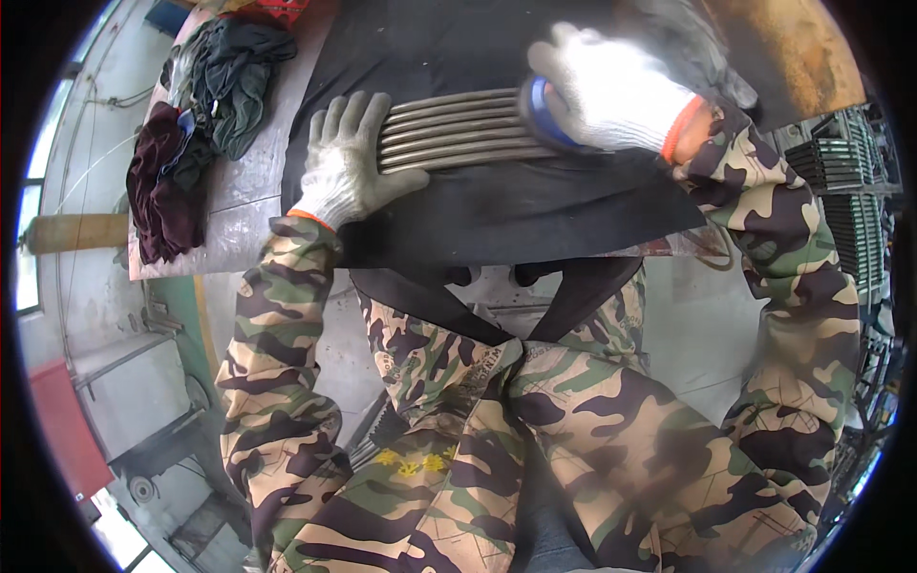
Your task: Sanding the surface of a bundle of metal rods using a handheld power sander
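Several grey metal rods (458,129) lie side by side, running left to right on a black cloth (535,210). My left hand (349,158), in a grey-white knit glove with an orange cuff, rests at their left ends. Its fingers are stretched out and the thumb is spread below the lowest rod. Over the right end of the rods, my right hand (611,91) in a white glove is closed on a rounded blue pad with a dark rim (549,113). The glove hides most of this pad, and the rods' right ends are hidden beneath it.
Crumpled dark green cloth (239,81) and maroon cloth (164,181) lie on the table's left side. A grey glove or rag (702,48) sits beyond my right hand. Racks of stacked metal parts (845,201) stand at the right. The table's near edge is close to my knees.
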`<state>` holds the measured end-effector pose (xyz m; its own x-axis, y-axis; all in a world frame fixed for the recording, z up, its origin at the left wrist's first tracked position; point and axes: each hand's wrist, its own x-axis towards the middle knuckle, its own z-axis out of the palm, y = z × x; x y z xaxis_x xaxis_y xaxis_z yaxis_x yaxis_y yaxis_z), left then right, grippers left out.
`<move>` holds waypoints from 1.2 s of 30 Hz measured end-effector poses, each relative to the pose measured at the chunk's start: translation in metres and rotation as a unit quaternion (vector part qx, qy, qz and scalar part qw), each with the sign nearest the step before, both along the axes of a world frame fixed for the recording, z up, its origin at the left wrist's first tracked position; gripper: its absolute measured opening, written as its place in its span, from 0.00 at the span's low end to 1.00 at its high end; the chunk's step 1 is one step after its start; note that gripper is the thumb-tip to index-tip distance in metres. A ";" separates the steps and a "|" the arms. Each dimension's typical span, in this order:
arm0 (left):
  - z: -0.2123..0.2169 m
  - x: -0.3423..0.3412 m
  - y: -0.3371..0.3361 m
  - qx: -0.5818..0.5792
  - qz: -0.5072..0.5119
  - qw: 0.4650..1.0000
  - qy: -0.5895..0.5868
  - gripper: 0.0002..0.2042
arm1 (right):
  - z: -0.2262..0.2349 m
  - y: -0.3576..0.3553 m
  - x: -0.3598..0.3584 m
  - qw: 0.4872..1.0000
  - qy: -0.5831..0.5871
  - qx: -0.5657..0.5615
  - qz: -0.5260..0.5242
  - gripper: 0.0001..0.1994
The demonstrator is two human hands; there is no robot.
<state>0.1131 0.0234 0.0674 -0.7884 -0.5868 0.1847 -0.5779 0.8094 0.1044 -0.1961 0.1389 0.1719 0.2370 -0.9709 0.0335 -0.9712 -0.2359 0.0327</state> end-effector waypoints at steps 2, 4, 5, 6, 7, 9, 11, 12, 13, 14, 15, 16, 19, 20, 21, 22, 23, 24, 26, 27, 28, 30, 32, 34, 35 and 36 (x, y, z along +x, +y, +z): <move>-0.003 0.000 0.002 -0.021 0.006 1.000 0.021 0.54 | -0.005 -0.006 0.004 1.000 0.007 0.003 0.016 0.13; -0.002 0.003 0.008 -0.009 0.014 1.000 0.023 0.53 | -0.020 -0.008 0.007 0.999 0.009 0.011 0.032 0.13; -0.002 0.004 0.010 -0.002 0.016 1.000 0.026 0.53 | -0.032 -0.007 0.005 0.999 -0.010 -0.008 0.040 0.13; -0.006 0.004 0.008 -0.027 0.014 0.999 0.036 0.52 | -0.039 -0.008 0.002 0.998 -0.028 -0.028 0.047 0.13; -0.002 -0.008 0.013 -0.017 0.006 0.998 0.060 0.52 | -0.024 0.001 -0.007 0.999 -0.005 -0.018 0.038 0.13; 0.008 0.000 0.019 0.055 0.037 0.998 -0.007 0.54 | -0.037 0.001 -0.004 0.998 -0.020 -0.047 -0.041 0.16; 0.004 0.001 0.021 0.049 0.042 0.998 -0.011 0.54 | -0.041 0.002 -0.012 0.995 -0.002 -0.026 -0.101 0.18; 0.003 -0.002 0.024 0.040 0.043 0.998 -0.011 0.54 | -0.038 0.009 -0.023 0.994 0.009 -0.018 -0.104 0.18; 0.002 -0.006 0.026 0.030 0.043 0.999 -0.011 0.55 | -0.035 0.015 -0.030 0.994 0.019 -0.010 -0.109 0.18; 0.008 -0.004 0.027 0.051 0.046 0.998 -0.017 0.55 | -0.035 0.018 -0.024 0.996 0.028 -0.029 -0.079 0.17; 0.011 -0.003 0.030 0.052 0.052 0.997 -0.024 0.55 | -0.037 0.018 -0.017 0.997 0.022 -0.028 -0.073 0.17; 0.012 -0.001 0.034 0.049 0.063 0.996 -0.037 0.55 | -0.040 0.017 -0.007 0.997 0.001 -0.030 -0.065 0.16; 0.016 0.002 0.038 0.038 0.072 0.996 -0.033 0.54 | -0.025 0.004 0.020 0.998 -0.022 -0.035 -0.050 0.15; 0.016 0.004 0.038 0.036 0.071 0.997 -0.025 0.54 | -0.015 0.002 0.032 0.997 -0.032 -0.052 -0.047 0.13; 0.013 -0.006 0.037 0.039 0.065 0.997 -0.020 0.54 | -0.012 0.002 0.031 0.996 -0.037 -0.067 -0.049 0.11; 0.007 -0.015 0.038 0.059 0.051 0.997 -0.004 0.54 | -0.017 0.005 0.027 0.996 -0.042 -0.044 -0.068 0.10; 0.007 -0.022 0.038 0.073 0.040 0.996 0.013 0.53 | -0.021 0.006 0.016 0.996 -0.037 -0.045 -0.069 0.10; 0.005 -0.028 0.038 0.075 0.036 0.996 0.018 0.53 | -0.027 0.007 0.000 0.996 -0.016 -0.016 -0.090 0.12; 0.015 -0.008 0.032 0.057 0.035 0.998 0.004 0.52 | -0.027 -0.004 0.011 0.996 -0.018 0.020 -0.088 0.15; 0.017 0.004 0.029 0.052 0.040 0.998 -0.001 0.51 | -0.034 0.000 0.020 0.998 -0.040 -0.009 -0.041 0.15; 0.022 0.000 0.029 0.033 0.045 0.998 -0.002 0.49 | -0.026 0.005 0.026 0.999 -0.038 -0.011 -0.027 0.14; 0.012 0.001 0.029 0.012 0.051 0.998 0.023 0.48 | -0.023 0.003 0.034 0.999 -0.050 0.001 -0.014 0.13; 0.004 -0.001 0.023 -0.048 0.041 0.996 0.060 0.41 | -0.029 -0.020 0.025 0.999 -0.045 -0.014 -0.012 0.13; 0.001 -0.011 0.015 -0.047 0.041 0.995 0.077 0.38 | -0.022 -0.022 0.025 0.999 -0.034 -0.005 -0.018 0.13; -0.001 -0.017 0.012 -0.049 0.042 0.995 0.082 0.35 | -0.020 -0.017 0.029 1.000 -0.030 0.004 -0.006 0.13; -0.006 -0.016 0.014 -0.101 0.047 0.987 0.117 0.32 | -0.019 -0.010 0.038 0.999 -0.032 0.022 -0.007 0.15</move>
<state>0.0969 0.0377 0.0615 -0.6545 -0.5876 0.4758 -0.6305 0.7715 0.0854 -0.1585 0.1289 0.1531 0.2214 -0.9752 0.0061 -0.9744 -0.2215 -0.0397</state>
